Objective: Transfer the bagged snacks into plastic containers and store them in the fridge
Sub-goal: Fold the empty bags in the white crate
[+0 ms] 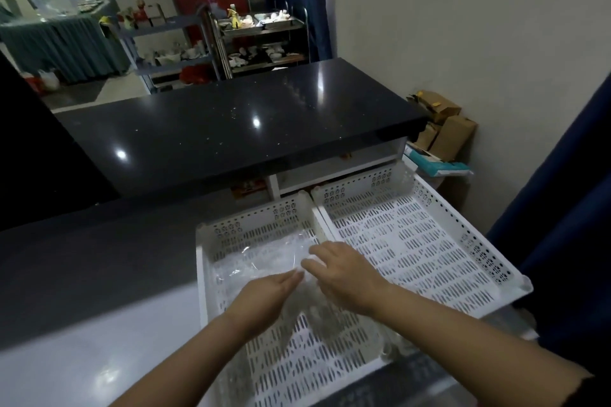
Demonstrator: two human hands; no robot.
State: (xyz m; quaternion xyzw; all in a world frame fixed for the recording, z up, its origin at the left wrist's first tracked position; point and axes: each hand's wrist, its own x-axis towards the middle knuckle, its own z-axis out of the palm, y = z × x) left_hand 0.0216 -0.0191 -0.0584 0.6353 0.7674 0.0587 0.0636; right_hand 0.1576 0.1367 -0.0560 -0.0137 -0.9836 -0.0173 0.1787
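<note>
While reaching into white slotted tray (211, 261): left hand (264, 296) flat, right hand (344, 274) pinching clear bag (264, 253), presumably for lifting out.

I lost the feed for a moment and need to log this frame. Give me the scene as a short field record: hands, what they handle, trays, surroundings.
left hand: fingers straight, touching the clear plastic bag
right hand: fingers curled on the bag's right edge
bag: lies in the left white perforated tray; contents not discernible
right white perforated tray: beside the left one, nothing seen in it
behind: black countertop
far right: cardboard boxes by the wall
fridge: not identifiable
</note>
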